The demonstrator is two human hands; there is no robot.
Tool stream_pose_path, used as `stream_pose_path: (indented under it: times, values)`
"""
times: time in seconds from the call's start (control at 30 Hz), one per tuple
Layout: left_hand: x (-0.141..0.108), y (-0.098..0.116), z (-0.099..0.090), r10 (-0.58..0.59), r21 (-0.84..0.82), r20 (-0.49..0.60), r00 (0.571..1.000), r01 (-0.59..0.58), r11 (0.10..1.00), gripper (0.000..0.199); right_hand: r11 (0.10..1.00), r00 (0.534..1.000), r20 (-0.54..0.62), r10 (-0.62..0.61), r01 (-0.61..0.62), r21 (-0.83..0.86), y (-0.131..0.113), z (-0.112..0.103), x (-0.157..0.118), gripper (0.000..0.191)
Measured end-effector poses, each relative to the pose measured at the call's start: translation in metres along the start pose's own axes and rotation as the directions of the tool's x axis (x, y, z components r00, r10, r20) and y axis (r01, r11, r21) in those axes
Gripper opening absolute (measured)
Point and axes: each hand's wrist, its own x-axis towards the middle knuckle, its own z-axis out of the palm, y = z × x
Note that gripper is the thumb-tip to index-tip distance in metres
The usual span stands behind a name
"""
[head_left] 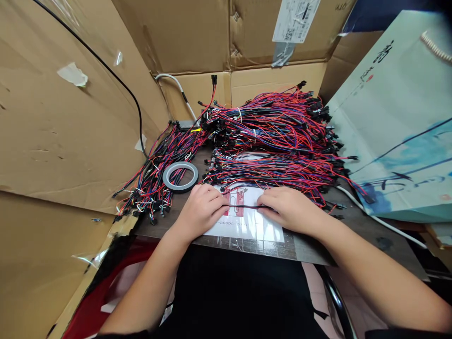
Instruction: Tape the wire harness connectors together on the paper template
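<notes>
Between my two hands a thin, dark wire harness (243,206) is stretched level. My left hand (204,209) pinches its left end, and my right hand (284,207) has its fingers closed on the right end. The harness ends are hidden by my fingers. Below it a printed sheet (264,229) with a red picture lies under clear film on the dark table. A roll of black tape (180,177) on a grey core lies flat just beyond my left hand. Right behind my hands lies a row of red, blue and black wire harnesses (271,170).
A taller pile of bundled harnesses (275,120) stands at the back, and a looser heap (155,174) lies at the left. Cardboard boxes (70,103) wall the left and back. A pale blue paper bag (406,122) stands at the right, beside a white cable (381,221).
</notes>
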Motion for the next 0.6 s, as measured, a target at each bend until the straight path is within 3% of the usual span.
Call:
stream_pose_path:
  times: [0.13,0.4,0.6]
  values:
    - [0.008,0.003,-0.001,-0.05,0.025,-0.019,0.999,0.051,0.998,0.021,0.998,0.999,-0.026,0.044,-0.046,-0.053,-0.001,-0.003,-0.001,0.027]
    - [0.039,0.005,-0.005,-0.13,0.337,0.106,0.986,0.088,0.938,0.015,0.921,0.959,-0.197,0.205,-0.257,-0.292,0.005,0.001,-0.003,0.019]
    - [0.049,0.013,-0.011,-0.114,0.468,0.14,0.984,0.036,0.883,0.015,0.856,0.936,-0.269,0.225,-0.322,-0.405,0.006,-0.004,-0.005,0.02]
